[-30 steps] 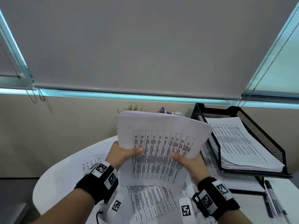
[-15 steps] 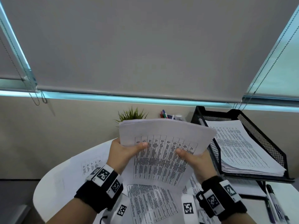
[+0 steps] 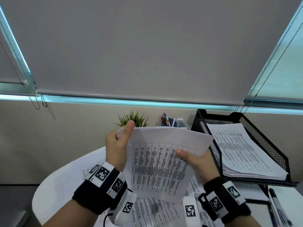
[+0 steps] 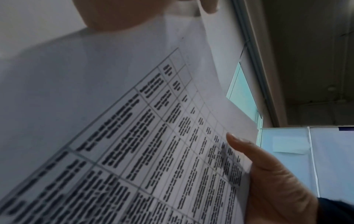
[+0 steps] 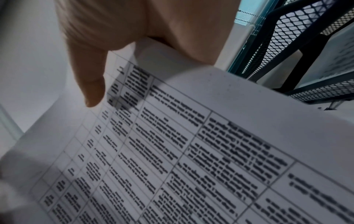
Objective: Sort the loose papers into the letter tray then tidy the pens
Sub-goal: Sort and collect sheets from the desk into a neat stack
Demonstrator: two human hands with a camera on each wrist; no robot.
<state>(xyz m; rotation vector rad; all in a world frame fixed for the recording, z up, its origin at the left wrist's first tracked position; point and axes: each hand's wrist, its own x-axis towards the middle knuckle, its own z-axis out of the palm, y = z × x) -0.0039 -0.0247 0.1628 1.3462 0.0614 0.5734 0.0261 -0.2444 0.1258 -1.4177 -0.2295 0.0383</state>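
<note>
I hold a sheaf of printed papers point(image 3: 161, 163) upright above the counter point(image 3: 54, 190). My left hand point(image 3: 117, 148) grips its top left corner; my right hand point(image 3: 199, 163) pinches its right edge, thumb on the print. I judge the sorting is underway. Next, the sheaf must swing right into the black mesh letter tray point(image 3: 268, 149), which is already stacked. Loose sheets point(image 3: 154, 212) remain on the counter below.

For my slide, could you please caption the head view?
Both hands hold printed papers beside a mesh letter tray.
</note>
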